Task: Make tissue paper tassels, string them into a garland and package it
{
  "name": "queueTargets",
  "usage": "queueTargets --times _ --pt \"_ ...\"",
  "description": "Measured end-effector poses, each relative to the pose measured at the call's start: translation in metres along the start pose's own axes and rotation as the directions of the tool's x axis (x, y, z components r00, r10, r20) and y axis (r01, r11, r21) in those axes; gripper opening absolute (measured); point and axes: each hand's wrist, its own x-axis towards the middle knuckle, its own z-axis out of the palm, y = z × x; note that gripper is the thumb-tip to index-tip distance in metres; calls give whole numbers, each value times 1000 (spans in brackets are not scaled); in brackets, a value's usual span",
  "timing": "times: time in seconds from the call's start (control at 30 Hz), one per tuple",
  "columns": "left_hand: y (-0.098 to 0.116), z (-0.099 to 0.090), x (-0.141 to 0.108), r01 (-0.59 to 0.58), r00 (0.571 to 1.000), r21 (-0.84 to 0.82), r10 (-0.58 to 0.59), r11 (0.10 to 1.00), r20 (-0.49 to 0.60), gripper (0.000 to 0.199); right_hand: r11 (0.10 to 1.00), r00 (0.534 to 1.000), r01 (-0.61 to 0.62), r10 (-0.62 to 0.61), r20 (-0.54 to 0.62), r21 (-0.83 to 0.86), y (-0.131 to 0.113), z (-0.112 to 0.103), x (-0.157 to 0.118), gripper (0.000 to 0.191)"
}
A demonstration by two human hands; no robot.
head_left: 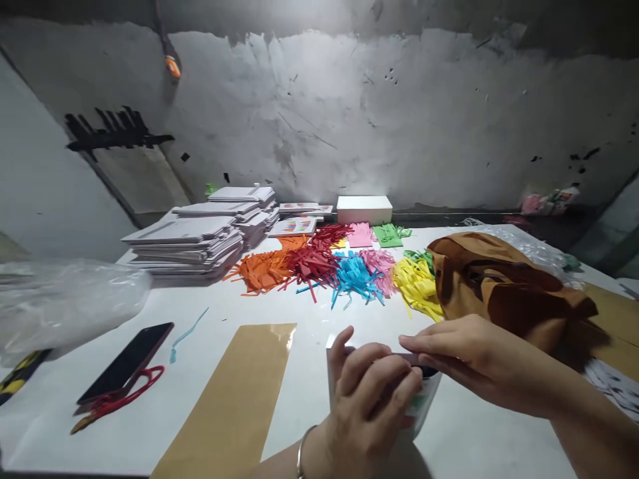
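A white box (333, 376) with a clear plastic part and a coloured print stands upright at the lower right of centre. My left hand (372, 392), with a silver bangle on its wrist, is wrapped over the near side of the box, fingers curled on it. From the right comes my right hand (459, 349), its fingers pressed together at the box's top edge, thumb below. A dark thing shows under the right fingers; what it is cannot be made out. Beyond the hands lie bundles of paper strips, among them blue (355, 276) and yellow (418, 286).
Stacks of flat white boxes (190, 243) stand back left. A phone (127, 362) with a red cord and a brown sheet (239, 392) lie left. The brown bag (479, 273) is at the right, the plastic bag (70, 299) far left, a white box (364, 209) behind.
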Motion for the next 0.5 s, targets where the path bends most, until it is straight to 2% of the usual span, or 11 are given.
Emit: queueTargets --times 0.1,0.23,0.4,0.5 --pt "5 5 9 -18 999 -12 18 1000 47 22 993 994 -21 8 111 118 -1 -4 3 27" --pt "3 6 16 32 999 -31 -31 999 21 22 988 991 -27 6 136 152 2 -8 1 26" --pt "3 4 15 35 999 -69 -33 997 33 20 969 981 -73 26 193 237 8 -7 -13 36" --pt "3 4 17 33 999 -92 -30 995 33 19 951 986 -88 40 163 298 12 -3 -19 39"
